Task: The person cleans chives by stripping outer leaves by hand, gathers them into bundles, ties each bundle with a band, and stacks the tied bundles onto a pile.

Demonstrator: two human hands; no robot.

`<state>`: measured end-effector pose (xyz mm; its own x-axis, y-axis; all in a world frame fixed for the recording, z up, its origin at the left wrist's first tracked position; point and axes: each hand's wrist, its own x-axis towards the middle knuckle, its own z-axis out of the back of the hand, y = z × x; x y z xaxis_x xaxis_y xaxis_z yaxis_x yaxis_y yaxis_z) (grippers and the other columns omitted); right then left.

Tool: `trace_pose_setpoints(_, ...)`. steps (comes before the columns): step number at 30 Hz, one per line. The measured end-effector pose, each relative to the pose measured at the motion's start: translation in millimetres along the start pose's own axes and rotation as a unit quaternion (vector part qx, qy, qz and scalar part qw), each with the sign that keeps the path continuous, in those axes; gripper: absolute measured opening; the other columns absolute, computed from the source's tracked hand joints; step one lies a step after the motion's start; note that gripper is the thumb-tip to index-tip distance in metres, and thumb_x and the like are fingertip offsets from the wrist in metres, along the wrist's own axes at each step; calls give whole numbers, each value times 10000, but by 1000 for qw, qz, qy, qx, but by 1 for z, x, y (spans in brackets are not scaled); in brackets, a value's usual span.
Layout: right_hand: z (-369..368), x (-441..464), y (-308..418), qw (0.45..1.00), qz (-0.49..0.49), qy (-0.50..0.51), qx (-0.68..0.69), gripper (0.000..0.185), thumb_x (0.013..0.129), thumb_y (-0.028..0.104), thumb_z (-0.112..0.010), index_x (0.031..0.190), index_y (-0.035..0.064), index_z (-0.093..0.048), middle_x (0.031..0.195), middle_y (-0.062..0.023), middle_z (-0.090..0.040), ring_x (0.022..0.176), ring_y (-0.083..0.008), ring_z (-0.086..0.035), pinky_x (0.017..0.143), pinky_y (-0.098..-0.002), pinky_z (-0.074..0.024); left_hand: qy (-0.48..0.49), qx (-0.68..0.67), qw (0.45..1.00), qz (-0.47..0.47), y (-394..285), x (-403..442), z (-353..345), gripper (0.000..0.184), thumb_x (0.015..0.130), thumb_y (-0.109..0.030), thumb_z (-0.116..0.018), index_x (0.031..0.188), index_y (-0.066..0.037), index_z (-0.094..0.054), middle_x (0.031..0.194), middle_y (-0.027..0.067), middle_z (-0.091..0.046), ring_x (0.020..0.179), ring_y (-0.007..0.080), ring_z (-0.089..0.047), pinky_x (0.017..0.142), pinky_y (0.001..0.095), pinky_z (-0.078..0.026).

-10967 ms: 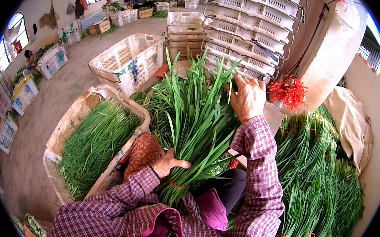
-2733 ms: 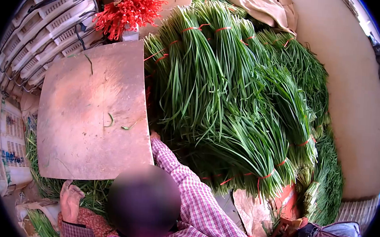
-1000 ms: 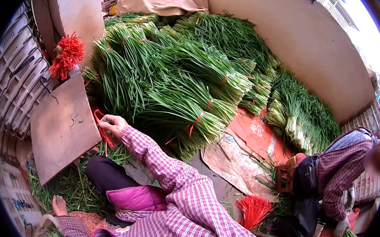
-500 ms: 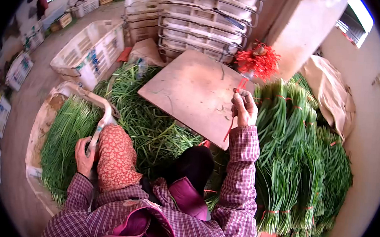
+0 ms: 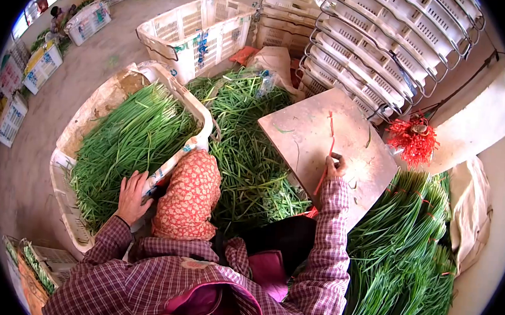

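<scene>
My right hand (image 5: 336,166) is closed on a thin red tie (image 5: 332,134) above the square wooden board (image 5: 301,131). One end of the tie reaches up across the board and the other hangs below my fingers. My left hand (image 5: 133,195) lies with its fingers spread at the near edge of the white crate (image 5: 68,165), touching the long green stalks (image 5: 131,137) in it. Loose green leaves (image 5: 247,151) are heaped between the crate and the board. Tied green bundles (image 5: 398,244) lie to the right of my right sleeve.
Beyond the crate stands another white crate (image 5: 196,36). A tall stack of white crates (image 5: 371,54) leans behind the board. A cluster of red ties (image 5: 413,140) hangs at the pillar (image 5: 484,115). Further back left, a person (image 5: 57,20) is beside more crates.
The view has turned left. My left hand has opened out over the crate's near edge and stalks. My right hand, still holding the red tie, has come lower over the board.
</scene>
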<state>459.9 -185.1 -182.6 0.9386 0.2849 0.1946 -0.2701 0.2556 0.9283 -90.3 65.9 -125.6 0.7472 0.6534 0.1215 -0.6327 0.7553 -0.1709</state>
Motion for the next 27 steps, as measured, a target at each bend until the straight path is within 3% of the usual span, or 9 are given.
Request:
trace_pose_setpoints(3,8,-9,10,995,-61,40,-70,310,782,230,-723,1023,46,-661,671,-94,-638,591,-152,-579,567,-294,-474,-5,14,1000,-2,3,4,-2,779,723,-149,-748,1398,-88,-363,1288,126,-462,1301,314,-375,1064,527,-277)
trace_pose_setpoints(7,27,8,17,992,-113,31,49,318,840,259,-686,1098,98,-594,702,-40,-589,529,-108,-506,437,-278,-413,-50,33,998,3,-4,8,1,624,789,-140,-661,1361,-83,-417,1208,124,-524,1213,315,-452,1000,506,-336)
trace_pose_setpoints(11,33,31,7,995,-46,-53,74,308,859,254,-678,1070,54,-577,668,-22,-562,458,-88,-467,384,-234,-380,-59,55,997,-9,7,7,-6,602,773,-108,-627,1342,-62,-436,1142,137,-548,1168,307,-477,962,449,-362)
trace_pose_setpoints(13,34,41,-25,999,19,11,28,311,842,261,-691,1026,26,-605,656,-27,-581,451,-90,-468,399,-237,-383,-49,61,997,0,11,5,-13,583,789,-92,-611,1342,-58,-432,1099,146,-557,1125,304,-501,932,419,-388)
trace_pose_setpoints(16,44,63,-78,973,176,53,-139,411,840,336,-677,1109,30,-625,887,-124,-661,794,-230,-618,677,-346,-517,-39,68,997,17,11,5,-15,587,794,-92,-610,1350,-66,-422,1085,137,-560,1093,293,-524,898,405,-423)
trace_pose_setpoints(19,40,32,2,972,164,12,-166,407,850,302,-664,1105,-12,-614,1096,-190,-596,939,-265,-595,717,-352,-493,-11,64,997,35,9,5,-12,600,793,-102,-615,1357,-78,-412,1070,121,-564,1050,280,-550,836,393,-465)
trace_pose_setpoints(23,22,-8,76,956,230,105,-149,369,920,320,-577,1103,3,-621,926,-157,-669,722,-223,-633,626,-318,-512,1,42,998,42,11,4,-15,609,802,-133,-622,1367,-92,-397,1036,122,-577,955,294,-590,725,409,-508)
trace_pose_setpoints(25,5,-42,108,952,227,176,-105,298,938,240,-559,1072,-18,-625,881,-172,-684,756,-218,-662,667,-325,-541,2,-22,999,35,11,4,-12,637,800,-183,-647,1377,-105,-387,1046,141,-576,932,324,-598,703,445,-513)
trace_pose_setpoints(27,-7,-72,133,940,243,223,-89,258,934,186,-564,1053,-35,-625,852,-181,-686,741,-223,-669,668,-330,-548,60,-124,990,-6,13,13,5,686,801,-289,-682,1386,-102,-375,1213,191,-529,1125,348,-525,903,460,-457)
